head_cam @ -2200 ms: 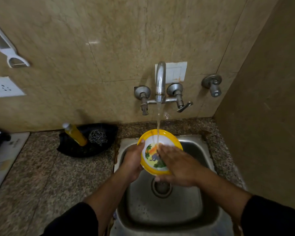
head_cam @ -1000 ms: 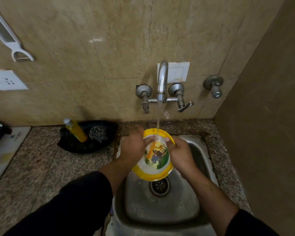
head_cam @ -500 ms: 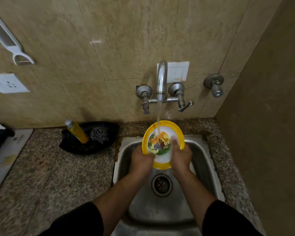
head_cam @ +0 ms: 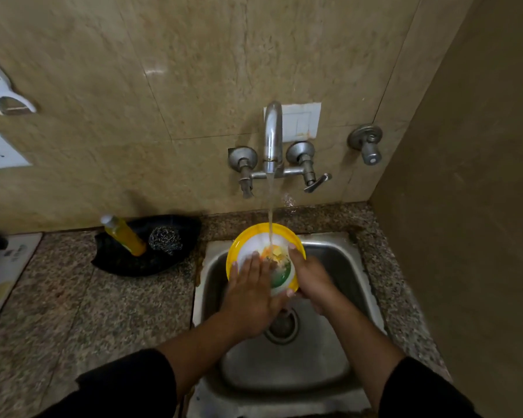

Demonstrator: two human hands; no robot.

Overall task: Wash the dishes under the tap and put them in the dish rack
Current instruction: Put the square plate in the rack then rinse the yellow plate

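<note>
A yellow-rimmed plate (head_cam: 248,239) with a coloured picture on its white centre is held tilted over the steel sink (head_cam: 338,267). Water runs from the tap (head_cam: 273,137) onto the plate's middle. My left hand (head_cam: 251,294) lies flat on the plate's face with its fingers straight. My right hand (head_cam: 310,279) grips the plate's right edge, fingers curled over the rim. The lower part of the plate is hidden behind both hands.
On the granite counter (head_cam: 88,312) left of the sink lies a black tray (head_cam: 127,260) with a yellow soap bottle (head_cam: 124,235) and a steel scrubber (head_cam: 165,239). A white board (head_cam: 0,276) lies at the far left. A brown wall (head_cam: 465,206) closes the right side.
My left hand has let go of the plate's left rim and now lies flat across its face. The plate has dropped slightly and stays under the stream.
</note>
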